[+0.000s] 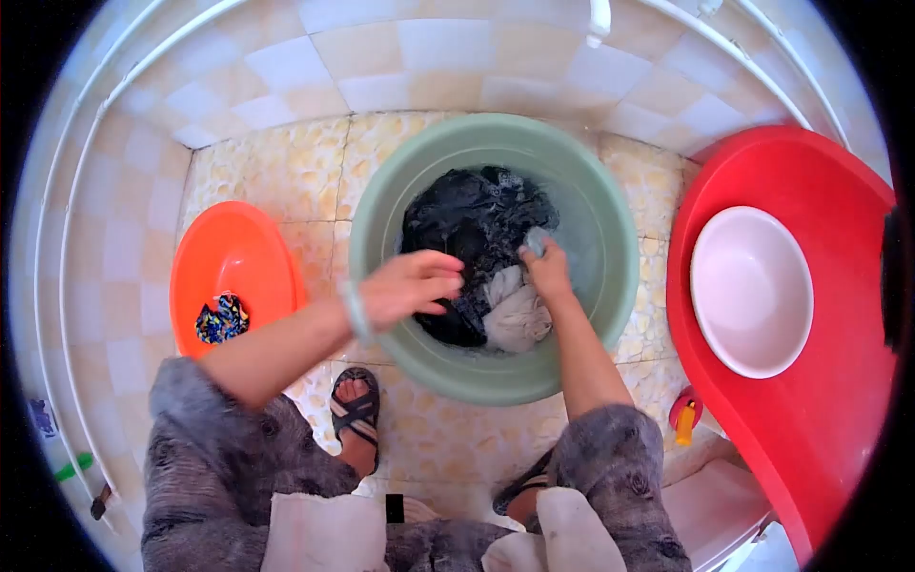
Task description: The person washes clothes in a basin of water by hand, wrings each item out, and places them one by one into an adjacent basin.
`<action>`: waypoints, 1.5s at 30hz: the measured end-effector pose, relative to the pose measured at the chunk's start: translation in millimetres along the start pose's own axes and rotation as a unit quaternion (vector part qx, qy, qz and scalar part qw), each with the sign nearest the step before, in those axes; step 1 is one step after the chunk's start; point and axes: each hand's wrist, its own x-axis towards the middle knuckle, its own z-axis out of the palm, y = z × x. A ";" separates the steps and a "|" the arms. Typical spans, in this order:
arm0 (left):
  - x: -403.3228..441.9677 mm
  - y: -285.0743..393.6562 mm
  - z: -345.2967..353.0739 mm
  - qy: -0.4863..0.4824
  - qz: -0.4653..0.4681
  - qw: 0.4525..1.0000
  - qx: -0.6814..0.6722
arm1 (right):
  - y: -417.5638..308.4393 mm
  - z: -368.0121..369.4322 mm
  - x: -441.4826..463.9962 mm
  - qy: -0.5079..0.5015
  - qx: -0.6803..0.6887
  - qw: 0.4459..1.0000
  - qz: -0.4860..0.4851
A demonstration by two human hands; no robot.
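A large green basin on the floor holds water, a dark garment and a bunched pale cloth. My left hand hovers over the basin's left side, fingers stretched out and slightly apart, nothing in them. Toward the basin's right, my right hand is closed on a small pale blue-grey piece; whether it is soap or wet cloth I cannot tell. The pale cloth lies just below that hand, beside the dark garment.
An orange basin with a colourful patterned cloth stands at left. To the right, a white basin rests on a big red tub-like surface. A yellow-handled object is near its edge. My sandalled feet flank the tiled floor.
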 end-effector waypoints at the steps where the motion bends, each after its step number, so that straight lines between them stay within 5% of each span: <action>1: 20.5 0.9 22.9 0.006 -0.086 0.991 -0.100 | -25.2 -15.6 -5.7 -0.001 0.040 0.999 -0.020; 3: 58.7 2.9 58.1 0.070 -0.196 0.948 -0.241 | -106.4 -63.6 -48.7 -0.004 0.121 0.992 -0.048; 5: 88.9 -8.7 78.2 0.030 -0.200 0.913 -0.354 | -137.7 -72.0 -82.6 0.002 0.082 0.994 -0.078; 6: 87.7 -13.7 90.7 -0.051 0.024 0.924 -0.377 | -144.3 -69.2 -98.7 0.015 0.054 0.989 -0.137; 9: 97.8 -12.2 79.0 -0.100 -0.069 0.856 -0.503 | -152.0 -53.1 -137.8 0.023 0.059 0.969 -0.239; 10: 98.8 1.3 86.0 0.050 -0.086 0.834 -0.542 | -155.6 -46.9 -144.6 0.040 0.067 0.964 -0.253; 12: 142.3 -53.6 51.9 -0.185 -0.075 0.823 -0.532 | -160.3 -36.7 -152.5 0.075 0.087 0.953 -0.279; 15: 116.0 -42.7 73.7 -0.095 -0.022 0.881 -0.463 | -136.0 -32.7 -110.7 0.076 0.016 0.963 -0.257; 17: 126.6 -54.9 86.5 0.083 0.072 0.892 -0.438 | -118.9 -29.9 -72.6 0.178 -0.010 0.952 -0.247; 19: 109.1 -12.5 105.2 0.104 0.024 0.910 -0.400 | -104.4 -47.2 -40.1 0.105 -0.005 0.992 -0.074; 22: 121.8 -6.8 99.1 0.084 0.088 0.954 -0.273 | -71.5 -62.2 -6.8 0.111 -0.083 0.990 -0.009; 24: 139.0 -9.0 83.5 0.161 0.046 0.951 -0.259 | -64.4 -64.8 1.7 0.090 -0.089 0.989 0.076; 27: 164.5 -31.0 66.3 0.205 -0.023 0.976 -0.069 | -15.9 -40.7 6.3 0.216 -0.006 0.975 -0.050; 29: 176.3 -52.9 58.4 0.131 -0.020 0.920 0.369 | -18.0 -32.0 -11.2 -0.004 -0.168 0.984 -0.062; 31: 176.6 -55.1 61.6 0.106 -0.039 0.910 0.399 | -18.7 -26.2 -18.7 -0.180 -0.265 0.942 -0.097; 33: 180.0 -55.7 56.4 0.093 -0.043 0.909 0.404 | -16.3 -24.7 -17.4 -0.139 -0.246 0.958 -0.039; 35: 162.1 -26.9 59.9 0.119 -0.095 0.964 0.218 | -16.5 -24.9 -13.2 -0.095 -0.223 0.970 0.015; 38: 134.6 -22.3 73.2 0.176 -0.087 0.971 -0.134 | -47.3 -37.8 -32.3 0.016 -0.087 0.993 -0.073; 41: 116.3 -5.9 82.2 0.077 -0.065 0.926 -0.364 | -118.9 -51.2 -92.4 0.051 0.061 0.968 -0.238; 42: 149.0 -47.0 52.5 -0.098 -0.064 0.893 -0.434 | -128.5 -46.1 -109.1 0.031 0.093 0.957 -0.274; 45: 123.9 -27.6 56.6 -0.006 -0.052 0.905 -0.423 | -153.6 -30.5 -143.1 0.047 0.153 0.935 -0.315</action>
